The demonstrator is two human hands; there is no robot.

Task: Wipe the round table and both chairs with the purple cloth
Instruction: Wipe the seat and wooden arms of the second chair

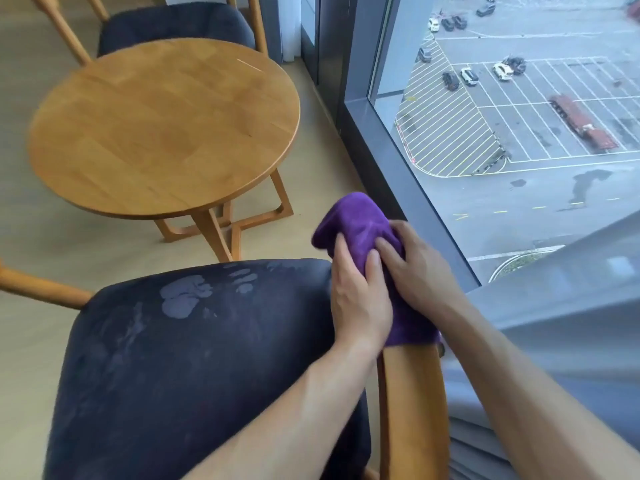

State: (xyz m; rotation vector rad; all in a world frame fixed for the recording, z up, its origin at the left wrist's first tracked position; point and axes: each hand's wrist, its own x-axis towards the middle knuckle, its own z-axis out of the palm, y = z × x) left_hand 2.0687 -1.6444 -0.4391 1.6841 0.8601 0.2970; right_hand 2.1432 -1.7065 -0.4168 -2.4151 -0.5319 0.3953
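Observation:
The purple cloth (pixel 356 223) is wrapped over the front end of the near chair's right wooden armrest (pixel 412 403). My left hand (pixel 360 296) grips the cloth from the seat side, and my right hand (pixel 415 268) grips it from the window side. The near chair's dark blue seat (pixel 194 368) fills the lower left and shows lighter smudged marks. The round wooden table (pixel 162 126) stands beyond it. The far chair (pixel 173 24), also dark-cushioned with wooden arms, sits behind the table.
A tall window with a dark grey frame (pixel 377 133) runs along the right, looking down on a car park. A grey curtain (pixel 561 306) hangs at the lower right beside the armrest. Light wood floor (pixel 45 244) lies to the left.

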